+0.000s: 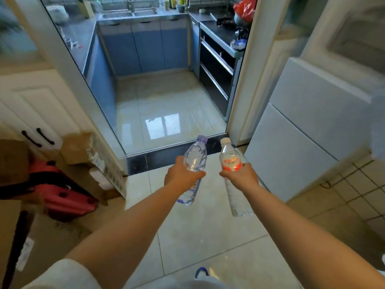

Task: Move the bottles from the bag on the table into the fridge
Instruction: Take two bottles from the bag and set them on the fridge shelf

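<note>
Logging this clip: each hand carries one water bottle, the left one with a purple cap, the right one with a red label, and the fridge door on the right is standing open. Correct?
Not quite: the head view shows the fridge on the right with its doors closed. The rest holds: the left hand grips the purple-capped bottle, the right hand the red-labelled bottle.

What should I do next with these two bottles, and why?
Probably turn right toward the fridge and free one hand to open it. The left hand grips the blue-capped bottle, the right hand grips the red-labelled bottle, and the fridge doors look closed.
</note>
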